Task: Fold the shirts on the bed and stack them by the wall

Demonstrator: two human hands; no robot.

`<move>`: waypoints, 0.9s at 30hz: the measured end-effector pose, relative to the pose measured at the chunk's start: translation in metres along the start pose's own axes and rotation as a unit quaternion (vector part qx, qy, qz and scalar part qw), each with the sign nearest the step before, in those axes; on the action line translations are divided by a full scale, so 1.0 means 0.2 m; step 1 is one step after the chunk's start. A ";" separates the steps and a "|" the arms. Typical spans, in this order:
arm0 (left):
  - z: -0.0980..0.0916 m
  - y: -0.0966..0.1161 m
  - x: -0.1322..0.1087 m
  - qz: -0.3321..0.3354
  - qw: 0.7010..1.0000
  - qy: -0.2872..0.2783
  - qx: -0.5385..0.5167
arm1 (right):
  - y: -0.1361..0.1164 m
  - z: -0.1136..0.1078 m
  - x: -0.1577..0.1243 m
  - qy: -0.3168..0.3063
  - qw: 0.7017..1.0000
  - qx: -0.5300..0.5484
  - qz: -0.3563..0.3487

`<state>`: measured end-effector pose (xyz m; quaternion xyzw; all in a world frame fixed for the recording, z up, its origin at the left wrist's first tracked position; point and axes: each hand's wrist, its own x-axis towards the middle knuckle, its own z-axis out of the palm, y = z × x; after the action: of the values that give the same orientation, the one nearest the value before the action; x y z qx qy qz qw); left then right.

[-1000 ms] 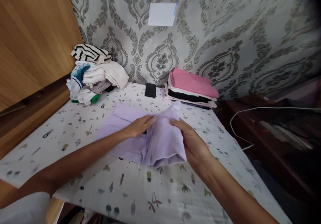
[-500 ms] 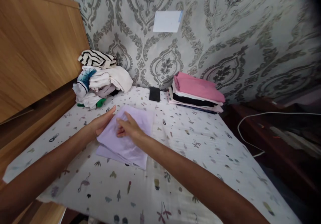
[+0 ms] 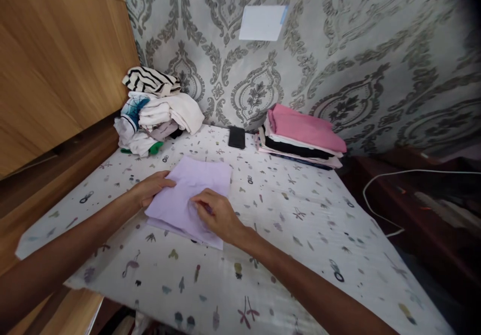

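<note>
A folded lavender cloth garment [image 3: 195,180] lies flat on the printed sheet in front of me, its lower layer showing along the near edge. At its left edge my left hand [image 3: 152,187] grips the cloth, thumb on top and the other fingers along the side, partly hidden. Over the right half of the garment is my right hand [image 3: 216,212], its thumb and fingertips pinched together close to the fabric. Whether anything sits between those fingertips cannot be made out.
A heap of clothes [image 3: 161,112] with a striped piece on top stands at the back left, by a wooden cabinet [image 3: 63,49]. A dark flat item [image 3: 236,137] lies near the wall. To its right is a folded stack [image 3: 306,129], pink on top. A white cable [image 3: 370,187] hangs farther right.
My right hand has drawn back toward me and to the right across the garment, its pointing finger now curled in. My left thumb has come down onto the cloth's edge. The view has shifted slightly.
</note>
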<state>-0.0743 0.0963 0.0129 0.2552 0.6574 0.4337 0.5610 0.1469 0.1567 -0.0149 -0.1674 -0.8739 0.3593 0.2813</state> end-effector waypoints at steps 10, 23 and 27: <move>0.24 -0.11 0.01 0.384 0.667 0.156 0.619 | 0.26 -0.07 0.27 -0.044 0.976 -0.212 0.016; 0.37 -0.31 0.02 0.366 0.640 0.122 0.665 | 0.37 -0.06 0.51 -0.200 0.947 -0.250 0.015; 0.35 -0.30 0.01 0.378 0.646 0.113 0.654 | 0.39 0.05 0.66 -0.270 0.943 -0.185 -0.066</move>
<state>0.0018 0.0887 -0.0404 0.7311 0.6748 0.0913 -0.0429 0.0440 0.2705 -0.0266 -0.0553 -0.9773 0.2032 0.0220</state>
